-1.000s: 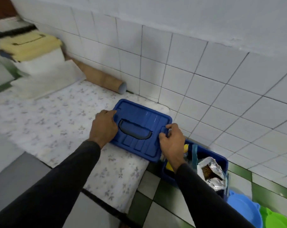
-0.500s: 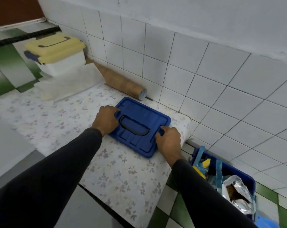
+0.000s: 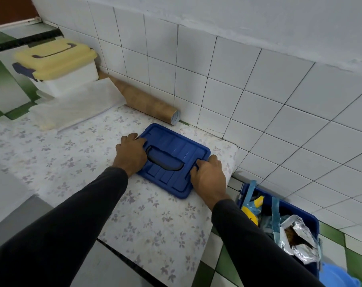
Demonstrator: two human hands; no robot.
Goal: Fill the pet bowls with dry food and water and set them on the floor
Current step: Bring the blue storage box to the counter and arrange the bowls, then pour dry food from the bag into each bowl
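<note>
Blue lid (image 3: 176, 157) lies flat on the flowered counter (image 3: 151, 224), near its right end, close to the tiled wall (image 3: 238, 90). Left hand (image 3: 130, 155) grips lid's left edge, fingers curled over the rim. Right hand (image 3: 209, 176) grips the near-right edge, fingertips on top, thumb not visible. Blue bin (image 3: 300, 216) sits open on the floor right of the counter, w/ a foil food bag (image 3: 298, 235) showing brown kibble, plus yellow and blue packets. Blue bowl (image 3: 339, 279) partly in frame at bottom right, on the floor beside the bin. Far left: yellow-lidded box (image 3: 57, 65), cardboard tube (image 3: 147, 102) along the wall.
</note>
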